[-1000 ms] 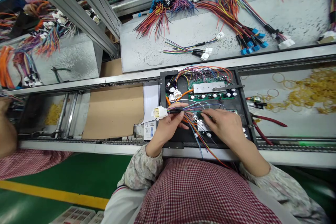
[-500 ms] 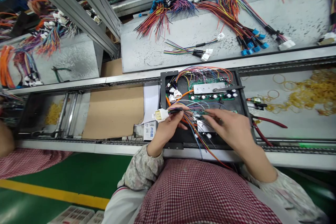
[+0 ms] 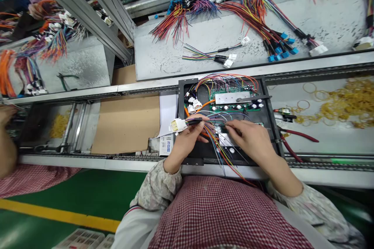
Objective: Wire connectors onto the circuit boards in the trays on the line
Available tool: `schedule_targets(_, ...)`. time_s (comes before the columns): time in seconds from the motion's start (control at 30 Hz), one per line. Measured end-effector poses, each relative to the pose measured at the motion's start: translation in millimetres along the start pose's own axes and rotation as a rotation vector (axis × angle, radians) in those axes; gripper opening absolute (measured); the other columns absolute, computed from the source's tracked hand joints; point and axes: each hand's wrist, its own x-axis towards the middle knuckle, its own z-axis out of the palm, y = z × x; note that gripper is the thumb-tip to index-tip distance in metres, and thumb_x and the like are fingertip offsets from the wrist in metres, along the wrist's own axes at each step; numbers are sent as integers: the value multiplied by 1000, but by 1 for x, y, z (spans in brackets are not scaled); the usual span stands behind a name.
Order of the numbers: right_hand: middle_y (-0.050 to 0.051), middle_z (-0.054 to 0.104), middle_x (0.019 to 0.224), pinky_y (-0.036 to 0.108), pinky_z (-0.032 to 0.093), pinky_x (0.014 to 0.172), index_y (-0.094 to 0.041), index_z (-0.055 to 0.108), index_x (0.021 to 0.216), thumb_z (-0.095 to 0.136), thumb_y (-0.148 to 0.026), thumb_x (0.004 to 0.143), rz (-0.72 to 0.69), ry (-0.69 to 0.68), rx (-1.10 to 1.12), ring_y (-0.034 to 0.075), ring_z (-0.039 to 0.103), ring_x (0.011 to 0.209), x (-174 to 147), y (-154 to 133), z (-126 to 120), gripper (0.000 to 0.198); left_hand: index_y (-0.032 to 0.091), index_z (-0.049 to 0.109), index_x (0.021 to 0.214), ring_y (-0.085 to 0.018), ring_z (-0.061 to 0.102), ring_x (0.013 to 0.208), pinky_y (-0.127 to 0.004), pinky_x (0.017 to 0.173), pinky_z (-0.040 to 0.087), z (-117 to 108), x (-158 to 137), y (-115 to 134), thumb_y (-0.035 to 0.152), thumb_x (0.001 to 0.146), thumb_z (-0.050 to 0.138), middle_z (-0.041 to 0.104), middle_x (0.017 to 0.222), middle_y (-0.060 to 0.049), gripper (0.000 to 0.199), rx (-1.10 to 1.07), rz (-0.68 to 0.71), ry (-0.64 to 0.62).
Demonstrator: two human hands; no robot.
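Note:
My left hand (image 3: 188, 140) is closed around a wire harness just behind its white connector (image 3: 178, 125), which points left. Loose coloured wires (image 3: 223, 153) fan out from that grip, some hanging over the front rail. My right hand (image 3: 248, 136) pinches at the board's edge, thumb and forefinger together; a thin wire seems to be between them, though the tips are small. Both hands are above a black tray (image 3: 273, 124). Inside it, a green circuit board (image 3: 233, 99) with wires plugged in lies at the back, and a second board is partly hidden under my hands.
Red-handled pliers (image 3: 300, 136) and many yellow rubber bands (image 3: 347, 103) lie right of the tray. Cardboard (image 3: 125, 124) lies to the left. Wire bundles (image 3: 245, 4) cover the shelf behind the conveyor rail. A co-worker's arm (image 3: 7, 144) reaches in at far left.
My right hand has shifted slightly left, its fingers drawn closer together. The loose wires have moved a little in my left grip. The co-worker's hand at far left has risen into view.

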Motion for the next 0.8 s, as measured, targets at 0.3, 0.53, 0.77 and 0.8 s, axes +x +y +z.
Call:
schedule_targets(0.3,4,70,75,28,34,55,-24,76,97,48,-34,95,11,-44,-10,18,63,64,2,1,0,30,20,60,104,-16,71,81,-19,56,58,1,2,-3,38,90,61,70,91,-4,23,43,36,22)
schedule_targets(0.53,4,74,83,28,39,59,-24,75,99,48,-35,96,34,-1,42,18,67,71,-4,1,-7,29,19,62,101,-15,70,81,-17,55,55,1,3,-2,38,91,61,71,92,-5,21,52,55,33)
schedule_targets(0.77,3,70,72,28,32,54,-24,76,96,51,-35,94,35,29,-35,18,64,63,0,0,3,28,19,63,103,-16,72,80,-18,54,55,1,4,-3,40,91,61,74,93,-6,24,40,45,40)
schedule_targets(0.8,3,70,72,28,32,54,-24,76,96,50,-35,94,34,29,-24,18,64,64,0,0,2,28,19,63,104,-16,72,79,-18,54,55,1,4,-4,40,91,61,74,93,-6,25,39,42,42)
